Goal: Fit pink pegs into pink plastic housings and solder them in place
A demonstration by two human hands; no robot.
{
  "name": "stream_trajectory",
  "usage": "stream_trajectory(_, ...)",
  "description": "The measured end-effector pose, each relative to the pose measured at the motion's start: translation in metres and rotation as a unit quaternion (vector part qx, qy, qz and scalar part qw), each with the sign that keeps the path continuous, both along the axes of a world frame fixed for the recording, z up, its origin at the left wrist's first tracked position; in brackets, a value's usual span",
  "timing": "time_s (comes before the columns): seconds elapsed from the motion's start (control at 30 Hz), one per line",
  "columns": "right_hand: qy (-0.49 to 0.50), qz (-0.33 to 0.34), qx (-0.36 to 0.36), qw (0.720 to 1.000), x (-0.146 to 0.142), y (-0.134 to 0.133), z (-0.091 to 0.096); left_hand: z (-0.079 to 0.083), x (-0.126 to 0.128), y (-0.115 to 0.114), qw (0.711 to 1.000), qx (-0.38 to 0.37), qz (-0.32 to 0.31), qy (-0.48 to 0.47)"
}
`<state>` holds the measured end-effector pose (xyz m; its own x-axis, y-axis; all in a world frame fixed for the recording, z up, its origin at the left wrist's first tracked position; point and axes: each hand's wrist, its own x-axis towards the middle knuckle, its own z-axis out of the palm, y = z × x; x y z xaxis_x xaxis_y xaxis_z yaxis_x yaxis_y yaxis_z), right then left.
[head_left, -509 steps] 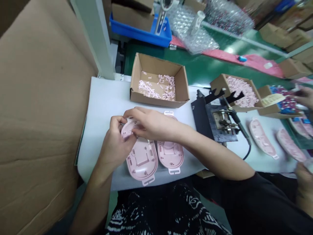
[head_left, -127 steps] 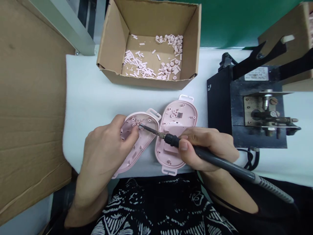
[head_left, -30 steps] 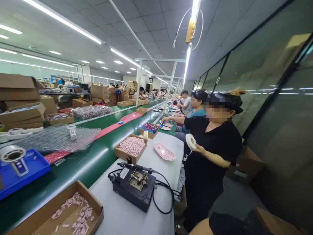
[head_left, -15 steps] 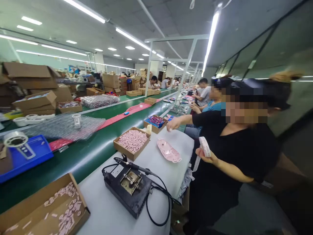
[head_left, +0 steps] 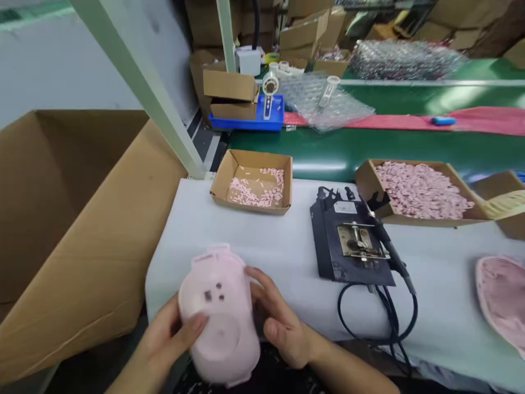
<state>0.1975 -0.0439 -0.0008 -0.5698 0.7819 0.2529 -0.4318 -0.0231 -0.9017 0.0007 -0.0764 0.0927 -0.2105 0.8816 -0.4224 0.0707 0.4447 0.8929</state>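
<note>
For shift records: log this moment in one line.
left hand: gripping pink shell | right hand: at shell's edge | iron: at black station

Pale-pink oval plastic shell (head_left: 221,320), matte, smooth, elongated w/ rounded ends; lt. pink tab sticking out at far end. One broad face twd camera: 3 small dark openings in upper half (1 sq.-ish on L, 2 rnd on R, one above the other), w/ lg. circular outline below them, approx. mid-face. Held up at near edge of white-topped table (head_left: 262,235), long axis running away from the person, far end a bit L of near end. L hand (head_left: 170,336) grips L side, thumb on face; R hand (head_left: 283,328) at R edge. Blurry; can't tell if 1 shell or 2 stacked.
</note>
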Motion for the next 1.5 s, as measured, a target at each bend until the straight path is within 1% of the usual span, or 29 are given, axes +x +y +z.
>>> stream_trajectory(0.07,-0.037,-0.014,-0.066,0.997,0.005,-0.008,-0.001,-0.019,0.012,0.001,0.999,-0.02,-0.002,-0.035)
stream_trajectory(0.1,-0.065,-0.036,-0.08,0.994,0.008,-0.01,-0.002,-0.028,0.016,0.005,0.999,-0.013,-0.014,-0.042)
stream_trajectory(0.13,-0.094,-0.065,-0.074,0.991,0.012,-0.01,-0.002,-0.036,0.019,0.01,0.999,0.007,-0.036,-0.036)
stream_trajectory(0.17,-0.125,-0.099,-0.049,0.986,0.017,-0.009,-0.001,-0.042,0.02,0.015,0.997,0.043,-0.065,-0.013)
stream_trajectory(0.2,-0.158,-0.133,-0.011,0.978,0.022,-0.008,0.001,-0.046,0.02,0.019,0.99,0.09,-0.104,0.021)
stream_trajectory(0.23,-0.191,-0.166,0.034,0.967,0.028,-0.005,0.003,-0.048,0.019,0.024,0.976,0.145,-0.151,0.059)
stream_trajectory(0.27,-0.218,-0.189,0.078,0.954,0.034,-0.003,0.006,-0.047,0.017,0.028,0.953,0.207,-0.202,0.095)
stream_trajectory(0.3,-0.236,-0.198,0.116,0.944,0.04,-0.001,0.01,-0.045,0.015,0.032,0.92,0.271,-0.255,0.12)
stream_trajectory(0.37,-0.224,-0.206,0.179,0.936,0.048,0.003,0.013,-0.04,0.01,0.04,0.844,0.38,-0.352,0.138)
stream_trajectory(0.43,-0.192,-0.238,0.234,0.923,0.052,0.003,0.011,-0.039,0.007,0.048,0.779,0.461,-0.402,0.137)
stream_trajectory(0.47,-0.185,-0.265,0.258,0.911,0.052,0.002,0.009,-0.04,0.006,0.051,0.756,0.487,-0.414,0.141)
stream_trajectory(0.5,-0.184,-0.295,0.277,0.895,0.051,0.001,0.006,-0.042,0.005,0.053,0.742,0.504,-0.419,0.145)
stream_trajectory(0.53,-0.191,-0.319,0.293,0.881,0.05,-0.001,0.002,-0.045,0.005,0.054,0.739,0.507,-0.418,0.147)
stream_trajectory(0.63,-0.215,-0.36,0.321,0.849,0.046,-0.007,-0.004,-0.052,0.004,0.049,0.765,0.486,-0.405,0.122)
stream_trajectory(0.7,-0.215,-0.366,0.322,0.846,0.043,-0.009,-0.004,-0.053,0.003,0.041,0.78,0.487,-0.377,0.108)
stream_trajectory(0.77,-0.193,-0.365,0.323,0.852,0.043,-0.007,-0.001,-0.05,-0.001,0.033,0.769,0.525,-0.345,0.116)
stream_trajectory(0.87,-0.164,-0.371,0.346,0.846,0.045,-0.001,0.008,-0.047,-0.015,0.029,0.747,0.574,-0.277,0.192)
stream_trajectory(0.93,-0.201,-0.409,0.349,0.819,0.048,0.004,0.016,-0.048,-0.025,0.033,0.737,0.563,-0.207,0.311)
stream_trajectory(0.97,-0.244,-0.433,0.348,0.795,0.048,0.007,0.021,-0.05,-0.028,0.037,0.731,0.532,-0.18,0.388)
stream_trajectory(1.03,-0.383,-0.45,0.354,0.725,0.044,0.015,0.029,-0.055,-0.03,0.048,0.706,0.439,-0.167,0.53)
stream_trajectory(1.07,-0.467,-0.436,0.357,0.681,0.04,0.019,0.032,-0.058,-0.028,0.054,0.692,0.385,-0.186,0.582)
stream_trajectory(1.13,-0.617,-0.364,0.357,0.599,0.029,0.03,0.035,-0.064,-0.022,0.062,0.671,0.314,-0.236,0.629)
stream_trajectory(1.17,-0.67,-0.317,0.357,0.568,0.024,0.035,0.035,-0.066,-0.019,0.064,0.667,0.297,-0.256,0.633)
stream_trajectory(1.2,-0.703,-0.274,0.362,0.547,0.019,0.04,0.034,-0.068,-0.017,0.065,0.668,0.29,-0.271,0.629)
stream_trajectory(1.23,-0.719,-0.237,0.371,0.537,0.015,0.043,0.032,-0.069,-0.018,0.065,0.672,0.287,-0.281,0.622)
stream_trajectory(1.3,-0.727,-0.194,0.382,0.536,0.012,0.045,0.029,-0.07,-0.024,0.064,0.678,0.291,-0.292,0.609)
stream_trajectory(1.37,-0.734,-0.194,0.362,0.541,0.012,0.043,0.027,-0.07,-0.037,0.062,0.68,0.29,-0.288,0.609)
stream_trajectory(1.43,-0.74,-0.213,0.324,0.55,0.01,0.039,0.028,-0.07,-0.049,0.06,0.684,0.277,-0.282,0.613)
stream_trajectory(1.5,-0.721,-0.229,0.305,0.579,0.006,0.037,0.031,-0.068,-0.055,0.057,0.69,0.26,-0.287,0.611)
